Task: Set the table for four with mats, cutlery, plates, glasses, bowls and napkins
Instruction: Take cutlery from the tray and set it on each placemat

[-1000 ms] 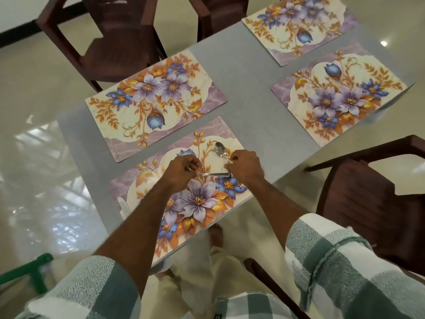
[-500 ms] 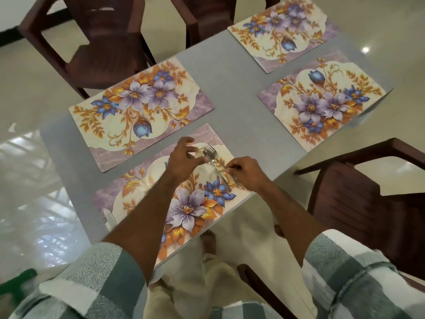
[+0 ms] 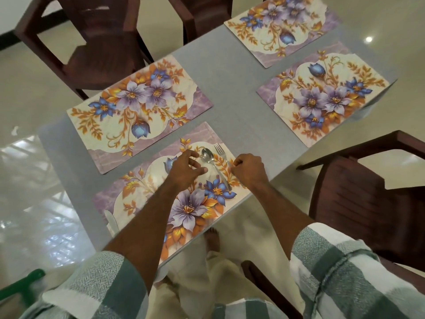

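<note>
1. Mats: this part looked done. Four flowered mats lay on the grey table [image 3: 230, 93]: the near mat [image 3: 147, 194] in front of the person, a second mat [image 3: 138, 104] beyond it to the left, a third mat [image 3: 322, 97] on the right side, and a fourth mat [image 3: 282, 26] at the far end.
2. Cutlery: only begun, in my judgement. On the near mat, at its far right part, lay a spoon [image 3: 208, 157] and a fork [image 3: 222, 157], side by side, approx. parallel, heads pointing away from the person. The other three mats carried nothing.
3. A pale shape [image 3: 111, 221] showed at the left end of the near mat; maybe a knife, but I cannot tell.
4. Left to do, as far as seen: cutlery for three more places, then plates, glasses, bowls and napkins for all four. None of these were in view.
5. Hands: the left hand [image 3: 186, 169] hovered just beside the spoon bowl, fingers loosely spread and a bit curved, holding nothing. The right hand [image 3: 249, 169] had its fingers curled in at the fork handle; it seemed to pinch the handle, but the contact was partly hidden.
6. Look of the things: spoon and fork were plain shiny metal, thin handles, no pattern. The mats were flat, rectangular, with purple and blue flowers, orange leaves and a marbled lilac border.
7. Around the table stood dark brown chairs [image 3: 96, 49], and the floor was glossy and pale.
</note>
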The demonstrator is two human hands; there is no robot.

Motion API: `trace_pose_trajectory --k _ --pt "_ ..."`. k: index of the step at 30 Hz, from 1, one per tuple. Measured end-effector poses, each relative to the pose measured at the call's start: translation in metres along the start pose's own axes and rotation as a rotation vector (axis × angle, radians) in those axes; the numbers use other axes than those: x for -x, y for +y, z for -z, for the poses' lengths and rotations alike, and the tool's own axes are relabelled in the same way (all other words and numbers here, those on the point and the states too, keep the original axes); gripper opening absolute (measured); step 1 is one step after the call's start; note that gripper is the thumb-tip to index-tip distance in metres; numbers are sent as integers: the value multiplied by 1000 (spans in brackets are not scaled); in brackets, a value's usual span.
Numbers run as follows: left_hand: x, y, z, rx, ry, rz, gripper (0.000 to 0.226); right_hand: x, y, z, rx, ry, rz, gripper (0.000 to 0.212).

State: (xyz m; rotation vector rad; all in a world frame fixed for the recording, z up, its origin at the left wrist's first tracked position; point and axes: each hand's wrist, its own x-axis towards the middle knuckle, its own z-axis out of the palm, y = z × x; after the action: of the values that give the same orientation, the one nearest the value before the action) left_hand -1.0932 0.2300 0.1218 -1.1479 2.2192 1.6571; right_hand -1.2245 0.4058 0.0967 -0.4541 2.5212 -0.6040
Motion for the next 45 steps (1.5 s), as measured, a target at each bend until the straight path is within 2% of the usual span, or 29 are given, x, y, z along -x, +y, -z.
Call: trace_pose_trajectory --k 12,36,38,42,45 --pt "5 -3 3 -49 -16 -24 40 -2 -15 -6 152 56 71 24" --pt "7 -1 11 -119 -89 -68 35 8 -28 -9 72 66 -9 35" --pt "6 -3 11 -119 -82 -73 34 10 -31 -9 62 80 8 32" --pt "5 -10 11 -105 -41 -65 29 16 -46 -16 -31 127 95 12" --pt "3 -15 9 -126 12 -81 18 24 -56 -28 -121 14 129 10"
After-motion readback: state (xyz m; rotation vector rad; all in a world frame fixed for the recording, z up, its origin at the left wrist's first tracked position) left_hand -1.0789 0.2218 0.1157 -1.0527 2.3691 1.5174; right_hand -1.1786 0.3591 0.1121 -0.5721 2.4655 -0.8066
